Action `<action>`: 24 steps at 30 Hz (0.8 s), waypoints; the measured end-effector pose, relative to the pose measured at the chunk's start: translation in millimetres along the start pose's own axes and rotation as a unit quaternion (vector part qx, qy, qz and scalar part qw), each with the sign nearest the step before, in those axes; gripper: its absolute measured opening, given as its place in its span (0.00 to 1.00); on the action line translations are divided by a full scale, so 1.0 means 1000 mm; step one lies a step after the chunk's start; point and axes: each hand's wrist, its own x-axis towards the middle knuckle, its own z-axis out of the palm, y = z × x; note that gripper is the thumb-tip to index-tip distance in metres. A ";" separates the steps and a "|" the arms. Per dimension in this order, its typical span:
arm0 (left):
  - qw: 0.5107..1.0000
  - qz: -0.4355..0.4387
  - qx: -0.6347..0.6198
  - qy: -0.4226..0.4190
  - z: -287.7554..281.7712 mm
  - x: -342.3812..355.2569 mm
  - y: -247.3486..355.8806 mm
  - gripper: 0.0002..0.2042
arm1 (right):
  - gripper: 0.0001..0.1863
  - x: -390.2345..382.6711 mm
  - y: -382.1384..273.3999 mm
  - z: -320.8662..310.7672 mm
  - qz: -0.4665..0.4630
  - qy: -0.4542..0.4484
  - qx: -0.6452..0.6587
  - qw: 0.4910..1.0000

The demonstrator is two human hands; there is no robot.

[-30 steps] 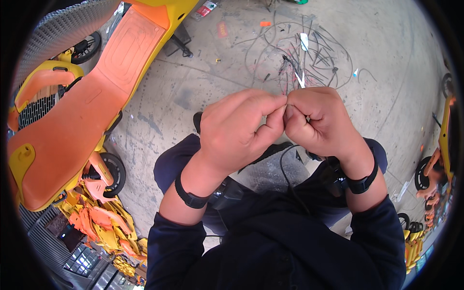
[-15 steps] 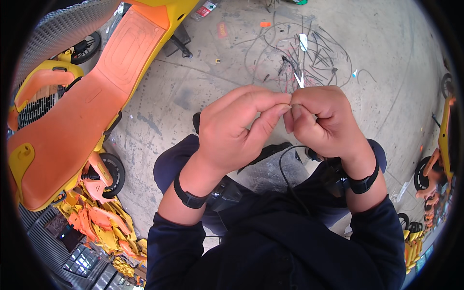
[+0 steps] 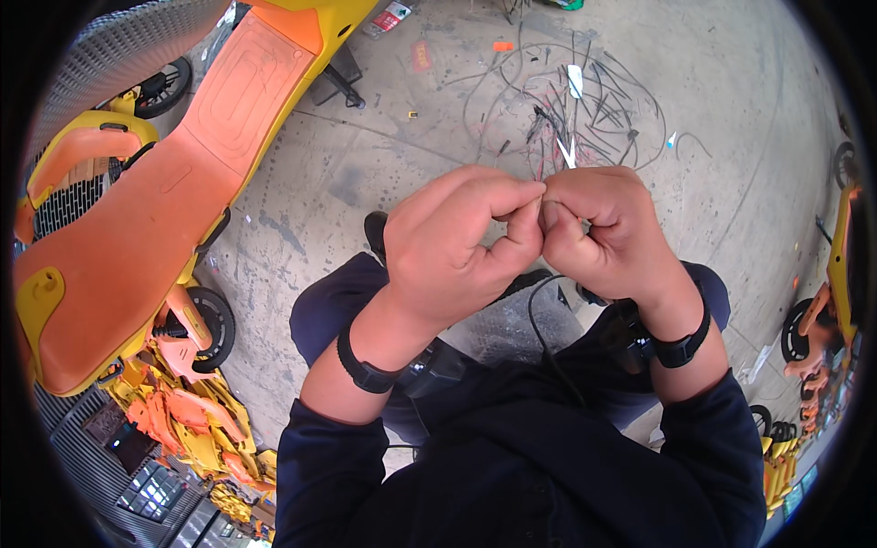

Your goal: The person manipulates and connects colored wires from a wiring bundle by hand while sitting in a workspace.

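Observation:
My left hand (image 3: 461, 239) and my right hand (image 3: 607, 233) meet at the fingertips in front of me, above the floor. The left thumb and forefinger are pinched together. My right fingers are curled in, with the thumb pressed against them. Whatever lies between the fingertips is too small or too hidden to name. Just beyond the hands on the floor are scissors (image 3: 567, 153) with their pale blades apart, and a loose tangle of dark cut wires (image 3: 603, 105).
An orange and yellow scooter body (image 3: 137, 237) stands at my left, its black wheel (image 3: 212, 329) below. Yellow and orange panels (image 3: 192, 416) are piled at lower left. A clear bottle with a red label (image 3: 388, 18) lies far ahead. More scooters (image 3: 836, 265) stand at the right edge.
My left thumb has bent and drawn down from the forefinger's tip toward the right thumb. Both hands have shifted slightly, staying together at the fingertips.

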 end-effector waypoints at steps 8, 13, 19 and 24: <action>0.995 -0.051 -0.077 -0.045 -0.008 0.002 0.004 0.07 | 0.08 0.002 -0.010 -0.010 0.098 -0.027 0.167 0.981; 0.996 -0.051 -0.050 -0.051 -0.007 0.003 0.005 0.08 | 0.08 0.000 -0.006 -0.008 0.078 -0.020 0.107 0.991; 1.000 -0.008 -0.022 -0.018 -0.002 0.000 0.001 0.08 | 0.07 -0.001 -0.002 -0.003 0.035 -0.010 0.047 0.998; 1.000 -0.006 -0.018 -0.002 -0.001 0.001 0.003 0.08 | 0.08 -0.001 -0.006 -0.005 0.070 -0.024 0.097 0.993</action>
